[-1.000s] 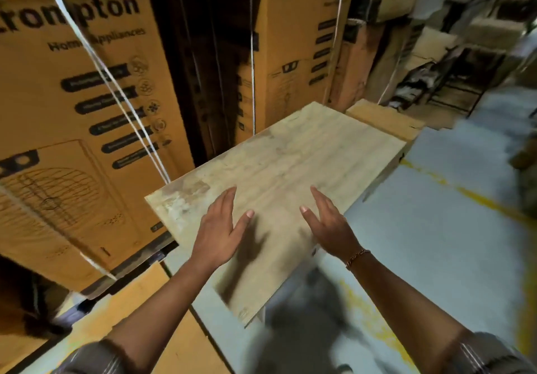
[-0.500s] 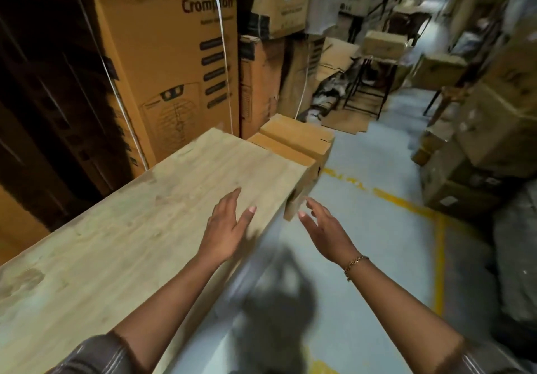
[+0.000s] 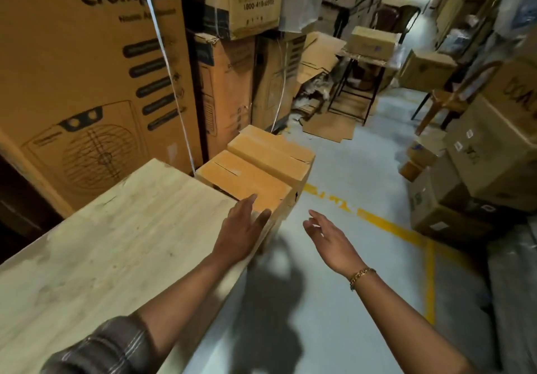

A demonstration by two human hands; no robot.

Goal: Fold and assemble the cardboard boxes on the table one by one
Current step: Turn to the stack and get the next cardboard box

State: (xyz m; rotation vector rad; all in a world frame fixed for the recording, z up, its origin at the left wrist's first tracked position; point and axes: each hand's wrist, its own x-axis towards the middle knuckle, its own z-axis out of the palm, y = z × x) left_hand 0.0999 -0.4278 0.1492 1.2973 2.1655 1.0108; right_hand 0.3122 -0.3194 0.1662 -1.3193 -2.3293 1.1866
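A pale wooden table (image 3: 116, 245) fills the lower left. Just past its far end stand two closed brown cardboard boxes, a near box (image 3: 241, 179) and a far box (image 3: 270, 152), side by side. My left hand (image 3: 241, 234) is flat with straight fingers over the table's far corner, fingertips reaching the near box's edge. My right hand (image 3: 328, 237) hovers over the floor to the right of the table, fingers loosely spread, holding nothing.
Tall printed cartons (image 3: 87, 83) are stacked against the left wall. Flattened cardboard (image 3: 331, 126) lies on the grey floor (image 3: 348, 301) near a metal stand (image 3: 354, 94). More boxes (image 3: 479, 164) line the right side. A yellow line (image 3: 386, 225) crosses the aisle.
The view has swung right, from the table top towards the aisle. Both hands have moved from over the table to its far corner, closer to the two boxes; the right one is off the table.
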